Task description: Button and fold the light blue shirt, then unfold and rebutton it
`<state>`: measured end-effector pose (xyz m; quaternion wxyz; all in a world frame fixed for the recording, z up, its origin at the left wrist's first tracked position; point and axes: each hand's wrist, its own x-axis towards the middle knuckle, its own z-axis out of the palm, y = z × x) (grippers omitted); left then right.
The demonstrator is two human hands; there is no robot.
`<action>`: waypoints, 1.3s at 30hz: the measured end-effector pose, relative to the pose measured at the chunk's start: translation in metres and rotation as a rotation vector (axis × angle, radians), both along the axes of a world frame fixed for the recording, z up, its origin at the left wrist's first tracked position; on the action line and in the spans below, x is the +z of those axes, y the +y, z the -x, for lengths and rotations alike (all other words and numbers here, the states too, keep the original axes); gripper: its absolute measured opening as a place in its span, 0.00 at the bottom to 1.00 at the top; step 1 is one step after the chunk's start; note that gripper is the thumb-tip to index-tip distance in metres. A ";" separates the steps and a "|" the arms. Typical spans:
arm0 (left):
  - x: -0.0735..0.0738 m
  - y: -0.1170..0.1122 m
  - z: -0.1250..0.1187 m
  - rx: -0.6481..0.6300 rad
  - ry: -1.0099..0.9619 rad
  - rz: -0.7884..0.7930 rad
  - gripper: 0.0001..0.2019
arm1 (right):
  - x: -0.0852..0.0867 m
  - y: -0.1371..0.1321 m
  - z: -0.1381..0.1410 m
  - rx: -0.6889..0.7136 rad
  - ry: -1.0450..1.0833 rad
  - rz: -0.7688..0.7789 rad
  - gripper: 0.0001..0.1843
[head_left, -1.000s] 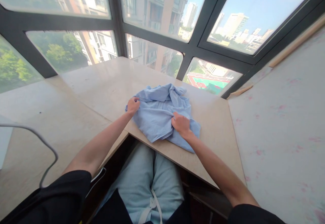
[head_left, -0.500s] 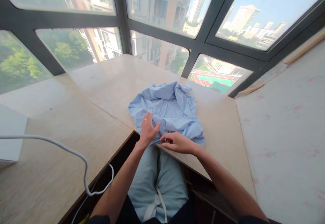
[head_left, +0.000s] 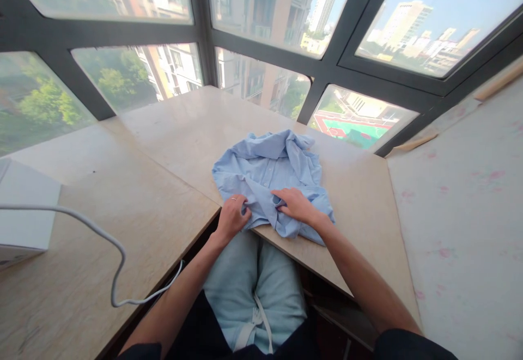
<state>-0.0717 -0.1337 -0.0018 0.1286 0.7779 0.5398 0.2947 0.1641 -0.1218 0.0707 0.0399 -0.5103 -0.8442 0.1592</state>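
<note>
A crumpled light blue shirt (head_left: 273, 172) lies on the wooden desk (head_left: 183, 131) close to its near edge. My left hand (head_left: 232, 219), with a ring on one finger, is closed on the shirt's near hem at the desk edge. My right hand (head_left: 295, 205) rests on the shirt's near right part, its fingers curled and pinching a fold of cloth. The two hands are close together, a hand's width apart.
A white box (head_left: 24, 213) sits on the desk at the far left, with a white cable (head_left: 102, 240) running from it across the desk and over the edge. Large windows stand behind the desk. A pale pink-flecked surface (head_left: 461, 202) lies to the right.
The left hand went from the shirt's far left corner to its near hem and closed on it. The right hand lifted off, then settled on the shirt again. The view shifted right.
</note>
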 end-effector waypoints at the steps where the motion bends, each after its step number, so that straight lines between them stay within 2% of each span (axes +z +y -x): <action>1: -0.001 0.002 0.003 0.018 0.000 -0.030 0.07 | -0.001 0.001 -0.007 -0.035 0.056 -0.002 0.29; 3: 0.000 0.005 0.008 0.010 0.005 -0.073 0.06 | -0.002 0.004 -0.022 -0.132 0.193 -0.001 0.25; 6: 0.003 0.006 0.017 -0.024 -0.043 -0.080 0.07 | -0.003 0.009 -0.048 -0.355 0.422 -0.043 0.15; 8: 0.007 0.003 0.025 0.021 -0.119 -0.090 0.06 | -0.003 0.012 -0.064 -0.499 0.577 -0.105 0.13; 10: 0.011 -0.003 0.032 0.102 -0.198 -0.133 0.06 | -0.005 0.013 -0.075 -0.567 0.690 -0.137 0.13; 14: 0.023 -0.013 0.040 0.215 -0.276 -0.226 0.08 | -0.011 0.009 -0.076 -0.551 0.745 -0.105 0.16; 19: 0.033 -0.009 0.045 0.456 -0.351 -0.250 0.07 | -0.016 0.006 -0.059 -0.616 0.810 -0.249 0.29; 22: 0.034 0.000 0.054 0.587 -0.388 -0.192 0.06 | -0.014 0.000 -0.049 -0.545 0.795 -0.240 0.26; 24: 0.036 0.003 0.057 0.609 -0.391 -0.152 0.05 | -0.011 -0.008 -0.043 -0.413 0.729 -0.151 0.20; 26: 0.041 0.000 0.054 0.566 -0.369 -0.144 0.06 | -0.008 -0.016 -0.034 -0.248 0.632 -0.084 0.16; 28: 0.048 -0.008 0.043 0.452 -0.319 -0.160 0.06 | -0.007 -0.024 -0.025 -0.123 0.514 -0.114 0.18; 33: 0.065 -0.031 -0.006 0.057 -0.241 -0.154 0.06 | -0.004 -0.026 -0.004 0.009 0.177 -0.290 0.27; 36: 0.062 -0.031 -0.033 -0.075 -0.222 -0.081 0.08 | 0.000 -0.017 0.001 0.073 0.056 -0.316 0.21; 39: 0.051 -0.025 -0.050 -0.060 -0.101 0.015 0.15 | 0.000 -0.010 0.000 0.042 0.007 -0.273 0.11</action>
